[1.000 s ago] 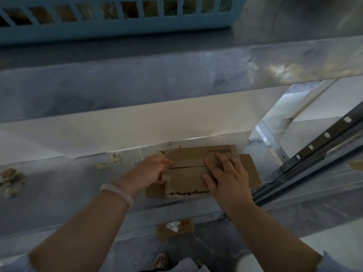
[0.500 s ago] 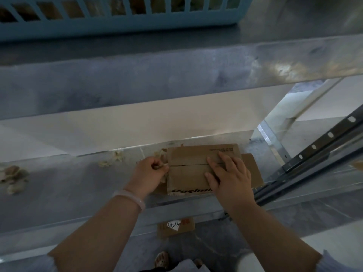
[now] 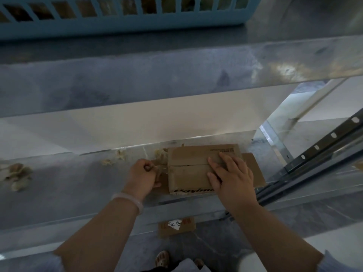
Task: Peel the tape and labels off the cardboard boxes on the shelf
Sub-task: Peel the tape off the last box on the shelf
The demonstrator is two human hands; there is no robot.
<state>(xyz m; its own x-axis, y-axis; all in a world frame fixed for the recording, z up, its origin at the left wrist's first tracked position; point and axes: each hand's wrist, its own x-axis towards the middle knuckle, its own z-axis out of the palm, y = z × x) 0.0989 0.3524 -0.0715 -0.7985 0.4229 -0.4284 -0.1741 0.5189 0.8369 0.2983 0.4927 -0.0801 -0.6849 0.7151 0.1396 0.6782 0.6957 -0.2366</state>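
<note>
Blue basket [image 3: 117, 24] holds brownish contents; left hand [image 3: 143, 178] pinches tape [image 3: 162, 167] at cardboard box [image 3: 188, 178].

Blue basket [image 3: 121, 26] above, sandal [image 3: 162, 259] below

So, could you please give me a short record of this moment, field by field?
box: flattened cardboard box, lying on the metal shelf
left hand: pinches a strip of tape at the box's left edge
right hand: pressed flat on top of the box
scraps: crumpled tape scraps on the shelf, far left
above: blue basket on the upper level
below: labelled cardboard piece on the floor
</note>
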